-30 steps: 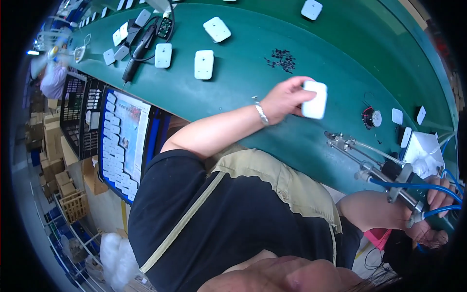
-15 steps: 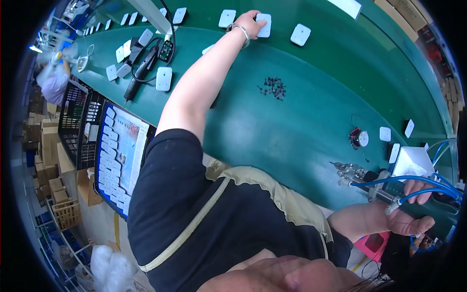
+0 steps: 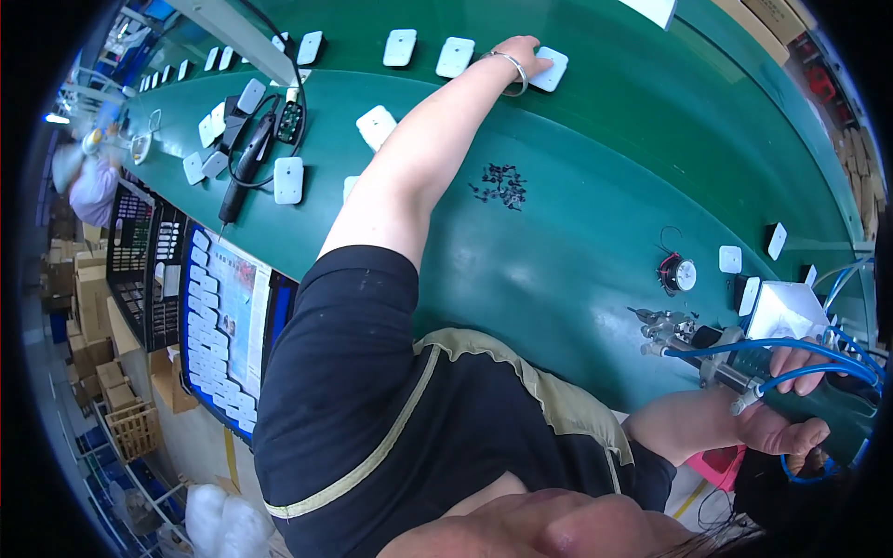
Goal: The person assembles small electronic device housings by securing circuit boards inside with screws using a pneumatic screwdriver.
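My left hand (image 3: pixel 523 58) reaches across the green bench, its fingers closed around the left side of a white rounded-corner block (image 3: pixel 551 71). Just left of it stands a similar white block (image 3: pixel 456 58), and another white-topped block (image 3: pixel 400 47) sits beyond that. Beneath my left forearm lies a further white piece (image 3: pixel 376 126), partly covered. At the right, my right hand (image 3: pixel 786 409) is beside a metal pneumatic fixture (image 3: pixel 726 374) with blue air tubes. Its fingers and thumb are spread apart, partly behind the tubes, and I see nothing held in it.
A pile of small dark screws (image 3: pixel 500 187) lies mid-bench. A round speaker-like part (image 3: pixel 679 273) with wires sits right of it. A black electric screwdriver (image 3: pixel 249 167) and white blocks lie at left. Below them stands a blue-rimmed tray (image 3: pixel 265 307) of white pieces.
My left hand has let go of one white block and moved right to take the one beside it. My right hand stays by the fixture. The whole view has shifted slightly.
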The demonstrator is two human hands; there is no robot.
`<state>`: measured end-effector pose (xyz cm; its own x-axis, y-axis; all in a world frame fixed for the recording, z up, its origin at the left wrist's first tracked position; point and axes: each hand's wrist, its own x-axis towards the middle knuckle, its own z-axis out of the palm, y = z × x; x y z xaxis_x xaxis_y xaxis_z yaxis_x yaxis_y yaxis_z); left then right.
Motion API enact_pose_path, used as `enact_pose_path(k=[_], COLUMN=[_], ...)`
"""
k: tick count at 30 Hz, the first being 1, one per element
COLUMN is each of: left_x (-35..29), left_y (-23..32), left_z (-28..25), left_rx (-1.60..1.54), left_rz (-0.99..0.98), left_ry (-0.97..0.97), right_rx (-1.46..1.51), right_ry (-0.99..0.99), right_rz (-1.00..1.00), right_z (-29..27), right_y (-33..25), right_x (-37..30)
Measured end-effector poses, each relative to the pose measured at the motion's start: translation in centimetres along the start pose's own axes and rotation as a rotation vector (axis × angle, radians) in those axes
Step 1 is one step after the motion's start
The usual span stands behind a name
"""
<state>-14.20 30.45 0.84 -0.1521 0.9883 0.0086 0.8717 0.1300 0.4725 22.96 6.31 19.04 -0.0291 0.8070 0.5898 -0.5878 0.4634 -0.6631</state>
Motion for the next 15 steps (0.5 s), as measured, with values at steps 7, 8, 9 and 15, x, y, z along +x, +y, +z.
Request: enact_pose_path(k=[7, 8, 9, 15], left_x=[-0.2, 0.0, -0.5, -5.9], left_y=[0.9, 0.3, 0.3, 1.6], left_z=[0.3, 0.6, 1.0, -0.1], left_rx=[-0.477, -0.495, -0.513, -0.947], left_rz=[-0.133, -0.137, -0.136, -0.009], left_ry=[-0.278, -0.249, -0.23, 0.035], right_rx=[-0.068, -0.045, -0.051, -0.209], right_ry=[-0.111, -0.064, -0.145, -0.117], right_rz=[-0.003, 0.035, 0.036, -0.178], right_z=[-1.2, -0.4, -0.7, 1.3], right_y=[-0.6, -0.6, -0.7, 0.7], right_x=[0.2, 0.3, 0.7, 1.7])
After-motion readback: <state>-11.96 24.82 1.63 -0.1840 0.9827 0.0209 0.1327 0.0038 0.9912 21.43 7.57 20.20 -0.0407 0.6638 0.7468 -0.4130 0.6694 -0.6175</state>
